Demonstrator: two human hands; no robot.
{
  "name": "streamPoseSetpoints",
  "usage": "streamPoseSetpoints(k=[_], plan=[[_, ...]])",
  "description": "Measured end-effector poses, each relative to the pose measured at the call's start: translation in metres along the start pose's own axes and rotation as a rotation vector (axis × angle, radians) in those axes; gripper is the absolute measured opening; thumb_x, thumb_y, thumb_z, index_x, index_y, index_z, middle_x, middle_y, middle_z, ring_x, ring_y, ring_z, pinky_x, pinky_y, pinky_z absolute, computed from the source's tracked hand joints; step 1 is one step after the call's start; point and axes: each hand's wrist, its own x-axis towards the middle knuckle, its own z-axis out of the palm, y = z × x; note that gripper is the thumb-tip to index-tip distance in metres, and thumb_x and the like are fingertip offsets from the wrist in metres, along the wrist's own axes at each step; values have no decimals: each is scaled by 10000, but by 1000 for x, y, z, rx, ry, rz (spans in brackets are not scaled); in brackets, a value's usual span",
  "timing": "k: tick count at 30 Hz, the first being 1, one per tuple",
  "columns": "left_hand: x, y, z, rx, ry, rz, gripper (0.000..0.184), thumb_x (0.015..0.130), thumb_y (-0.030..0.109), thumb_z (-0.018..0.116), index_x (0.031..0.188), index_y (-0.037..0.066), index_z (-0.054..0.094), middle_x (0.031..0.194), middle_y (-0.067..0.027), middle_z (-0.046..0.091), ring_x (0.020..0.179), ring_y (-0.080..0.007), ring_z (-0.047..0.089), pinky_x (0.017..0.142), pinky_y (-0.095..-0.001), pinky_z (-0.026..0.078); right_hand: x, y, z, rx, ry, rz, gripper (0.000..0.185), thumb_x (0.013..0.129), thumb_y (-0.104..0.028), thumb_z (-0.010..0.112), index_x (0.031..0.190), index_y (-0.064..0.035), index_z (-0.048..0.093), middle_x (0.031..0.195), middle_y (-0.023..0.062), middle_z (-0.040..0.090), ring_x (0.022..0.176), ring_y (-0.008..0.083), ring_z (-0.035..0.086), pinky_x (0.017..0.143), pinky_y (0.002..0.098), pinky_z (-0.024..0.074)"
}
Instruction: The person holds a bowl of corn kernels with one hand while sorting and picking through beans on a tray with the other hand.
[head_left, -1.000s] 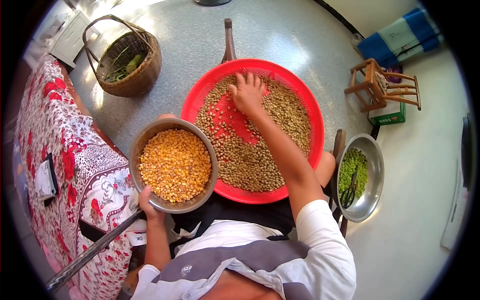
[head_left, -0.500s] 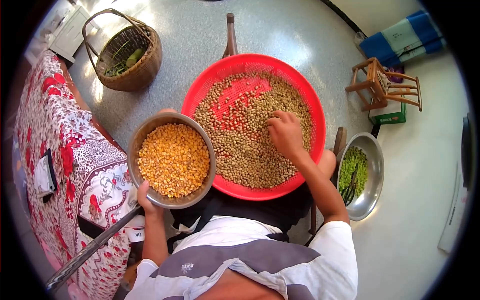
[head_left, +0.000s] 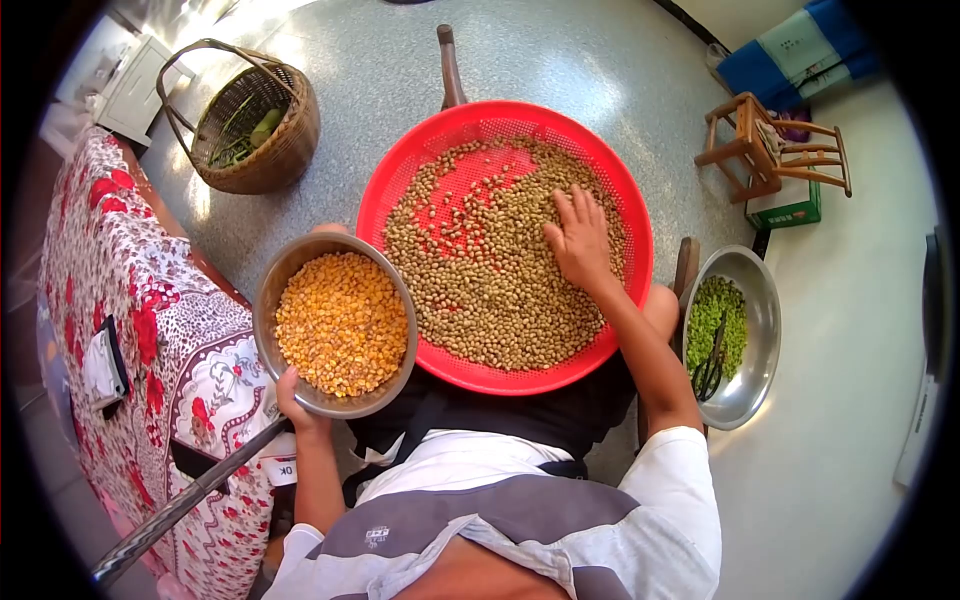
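My left hand (head_left: pixel 296 400) grips the near rim of a steel bowl (head_left: pixel 265 345), thumb on its outside, with more fingers showing at the far side. Yellow corn kernels (head_left: pixel 345 325) fill much of the bowl. In front of me a round red perforated basket (head_left: pixel 470 378) holds a layer of small brownish-green beans or seeds (head_left: pixel 500 325), their exact kind unclear. My right hand (head_left: pixel 583 240) rests palm down on the seeds at the basket's right, fingers spread and holding nothing visible. Bare red mesh shows through at the upper left of the layer.
A steel basin (head_left: pixel 765 340) with chopped greens (head_left: pixel 715 315) and black-handled scissors (head_left: pixel 710 370) is at my right. A wicker basket (head_left: pixel 270 175) stands on the floor at far left, a small wooden chair (head_left: pixel 745 150) at far right. A flowered cloth (head_left: pixel 130 290) covers furniture on the left.
My right hand has shifted slightly up and right, its fingers going from curled to spread on the seeds. Seeds now cover more of the mesh in the middle. My left hand still holds the bowl.
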Motion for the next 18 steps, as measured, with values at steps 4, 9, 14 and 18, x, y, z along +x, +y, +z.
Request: streamPoseSetpoints(k=[4, 9, 14, 18], plan=[[0, 0, 2, 21, 19, 2, 657, 847, 320, 492, 1392, -39, 408, 1362, -198, 512, 1241, -325, 521, 1066, -434, 412, -34, -36, -9, -75, -103, -217, 606, 993, -474, 456, 1518, -196, 343, 1599, 139, 235, 1485, 327, 173, 1214, 480, 98], [-2, 1, 7, 46, -46, 18, 660, 878, 341, 430, 1415, -39, 387, 1403, -206, 479, 1274, -327, 494, 1094, -436, 383, -44, -32, -19, -26, -186, -539, 630, 956, -513, 494, 1498, -211, 383, 1601, 86, 250, 1491, 318, 165, 1215, 497, 82], [-1, -1, -5, 48, 4, -18, 684, 873, 353, 426, 1432, -36, 363, 1425, -209, 453, 1289, -334, 479, 1098, -441, 381, 23, 14, 3, -21, 81, -78, 606, 1001, -478, 422, 1523, -189, 322, 1599, 151, 226, 1490, 334, 154, 1215, 493, 77], [1, 0, -3, 44, 10, -32, 701, 866, 364, 436, 1437, -34, 356, 1428, -212, 446, 1293, -345, 473, 1098, -450, 380, 59, -7, 5, 12, -5, 143, 582, 1025, -461, 339, 1524, -164, 306, 1611, 165, 180, 1500, 328, 120, 1215, 486, 45]])
